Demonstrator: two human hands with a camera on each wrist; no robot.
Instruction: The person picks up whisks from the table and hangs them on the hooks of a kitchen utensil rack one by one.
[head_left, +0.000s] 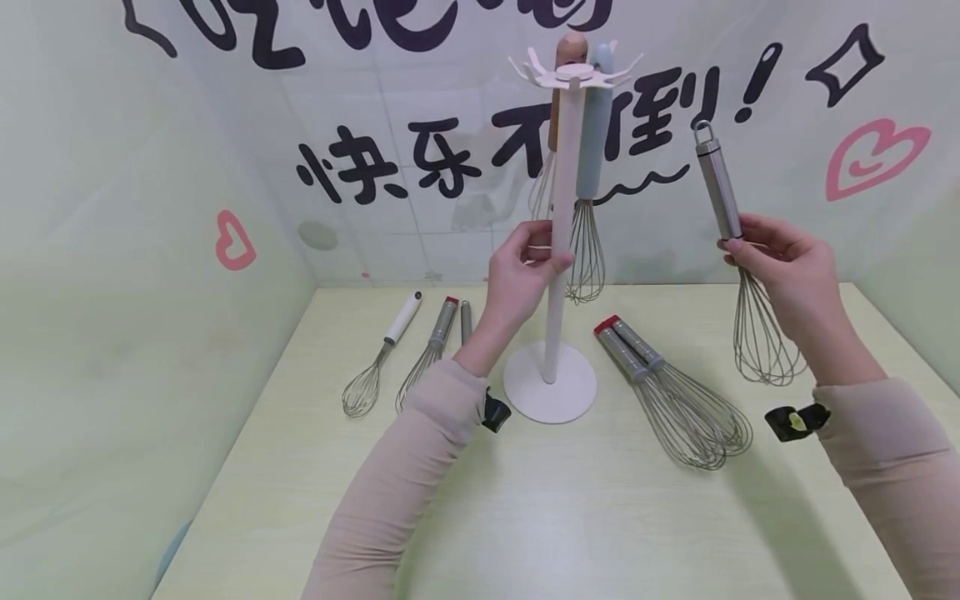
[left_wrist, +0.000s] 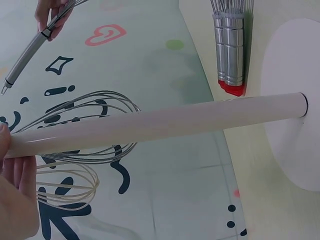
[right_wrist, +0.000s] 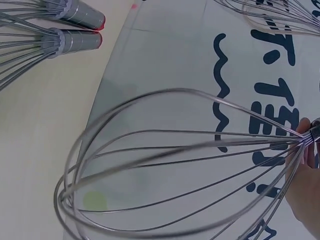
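My left hand (head_left: pixel 521 271) grips the pole of a white rotating-style stand (head_left: pixel 567 183) with a round base and a ring of hooks on top. From those hooks hang a whisk with a light blue handle (head_left: pixel 595 142) and one with a brown handle (head_left: pixel 572 52), partly behind the pole. Off to the right, my right hand (head_left: pixel 787 271) holds a steel whisk (head_left: pixel 720 187) upright by the lower end of its handle, hanging loop at the top. Its wire balloon (right_wrist: pixel 165 150) fills much of the right wrist view.
Two steel whisks with red ends (head_left: pixel 667 383) lie right of the base. On the left lie a white-handled whisk (head_left: pixel 403 319), a red-ended whisk (head_left: pixel 445 321) and another grey handle (head_left: pixel 467 317), partly behind my left arm. A printed cloth (head_left: pixel 420 242) stands behind the table.
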